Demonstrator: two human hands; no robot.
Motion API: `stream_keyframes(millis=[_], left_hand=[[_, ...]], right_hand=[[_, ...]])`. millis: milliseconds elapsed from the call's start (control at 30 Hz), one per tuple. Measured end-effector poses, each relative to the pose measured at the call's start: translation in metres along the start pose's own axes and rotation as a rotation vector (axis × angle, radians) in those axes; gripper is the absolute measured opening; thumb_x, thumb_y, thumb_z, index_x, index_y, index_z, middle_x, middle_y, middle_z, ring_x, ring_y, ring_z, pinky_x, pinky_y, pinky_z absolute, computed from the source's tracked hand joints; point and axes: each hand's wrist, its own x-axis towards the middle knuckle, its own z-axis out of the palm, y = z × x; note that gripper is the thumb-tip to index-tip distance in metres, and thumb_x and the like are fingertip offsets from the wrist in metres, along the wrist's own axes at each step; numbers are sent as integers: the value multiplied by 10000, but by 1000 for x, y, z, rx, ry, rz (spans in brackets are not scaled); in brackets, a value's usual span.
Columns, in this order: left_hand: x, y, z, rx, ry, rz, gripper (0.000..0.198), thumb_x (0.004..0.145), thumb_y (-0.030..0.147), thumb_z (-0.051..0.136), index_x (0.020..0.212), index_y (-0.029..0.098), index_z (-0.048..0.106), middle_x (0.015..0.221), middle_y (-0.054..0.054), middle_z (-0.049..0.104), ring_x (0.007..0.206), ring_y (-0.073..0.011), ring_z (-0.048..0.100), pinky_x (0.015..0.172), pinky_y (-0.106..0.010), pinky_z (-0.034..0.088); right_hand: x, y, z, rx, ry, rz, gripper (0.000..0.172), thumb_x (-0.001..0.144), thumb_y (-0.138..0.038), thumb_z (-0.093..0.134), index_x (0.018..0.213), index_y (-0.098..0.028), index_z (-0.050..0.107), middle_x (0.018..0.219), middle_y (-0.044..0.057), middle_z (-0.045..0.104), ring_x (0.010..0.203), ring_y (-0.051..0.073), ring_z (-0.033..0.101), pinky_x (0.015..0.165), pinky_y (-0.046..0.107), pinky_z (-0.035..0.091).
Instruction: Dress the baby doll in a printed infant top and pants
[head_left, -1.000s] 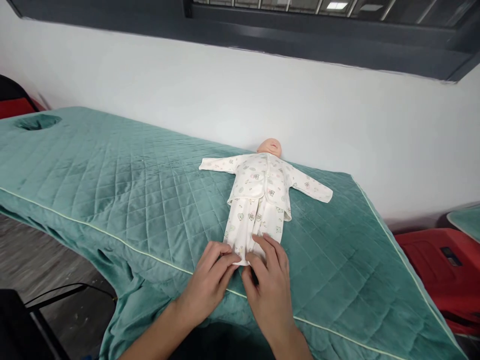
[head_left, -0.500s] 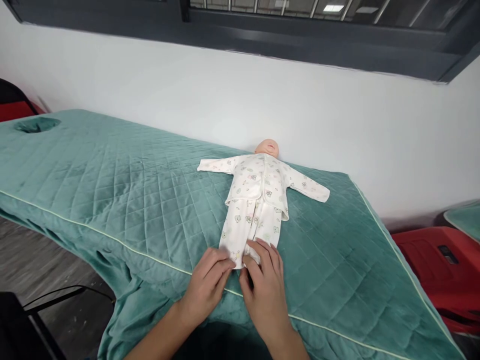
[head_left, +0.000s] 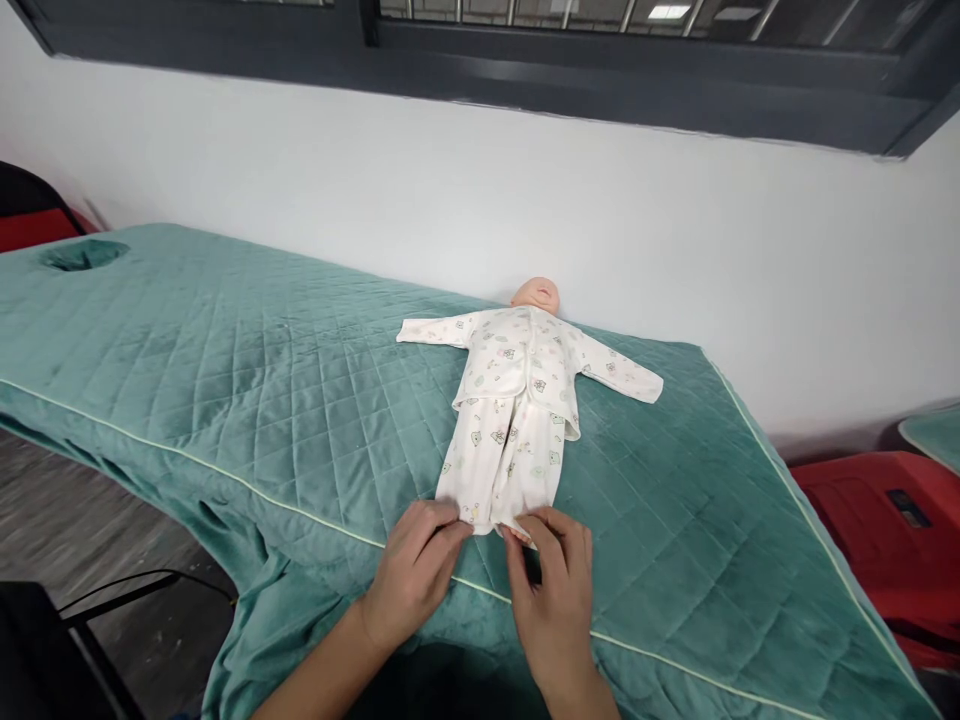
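A baby doll point(head_left: 537, 293) lies on its back on a green quilted bed cover point(head_left: 315, 400), its head against the wall. It wears a white printed jacket point(head_left: 517, 352) with both sleeves spread wide, and matching white trousers point(head_left: 480, 450). My left hand point(head_left: 418, 570) pinches the hem of the trouser leg on the left. My right hand point(head_left: 553, 580) has thumb and fingers closed on the hem of the other leg, where a bit of the doll's foot point(head_left: 519, 535) shows at the opening.
Behind the bed is a white wall point(head_left: 285, 180) below a dark window frame point(head_left: 525, 85). A face hole point(head_left: 84, 255) is at the bed's far left. Red chairs point(head_left: 877, 520) stand off the right edge, and a black object point(head_left: 45, 650) is at lower left.
My right hand has moved right and slightly down, from the inner side of the trouser leg to its hem, uncovering more of the leg. My left hand stays at its hem.
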Motion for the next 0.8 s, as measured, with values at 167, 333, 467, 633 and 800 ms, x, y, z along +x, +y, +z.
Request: stream_keyframes(millis=[167,333,467,633,800], left_hand=[[1,3,-2,56,11,7,297,884,3,613,1143,147,610,1034,-92,589,976,-196,576,819,-353,517],[10,12,-4,116,19,-23,297,879,103,682,1159,171,607,1090,-100,577,1030,-223,565,876,-395,518],[22,21,-2,148,2,-23,291,889,158,683,1168,167,599,1189,-125,577,1140,-263,538,970,-443,504],[32,23,4,182,-96,15,316,909,166,640,1222,175,600,1227,-124,611,1182,-282,528,1005,-467,491],[32,19,10,173,-102,12,261,909,133,624,1168,161,610,1216,-121,633,1197,-286,523,1004,-472,483]], right_hand=[[-5,3,-3,26,-6,-16,238,920,-76,630,1125,-196,616,1039,77,572,921,196,540,756,343,491],[-6,7,-4,69,-33,-30,266,914,-38,615,1135,-187,614,1031,73,583,920,188,535,770,340,497],[-7,9,-3,88,-33,-51,255,917,-9,584,1104,-179,619,1006,69,589,911,180,534,771,334,496],[-7,9,-3,86,-43,-61,235,920,-1,563,1054,-185,620,985,66,604,889,179,541,757,335,495],[-8,9,-2,78,-59,-42,217,927,-19,559,1021,-201,628,965,59,607,873,179,551,755,337,504]])
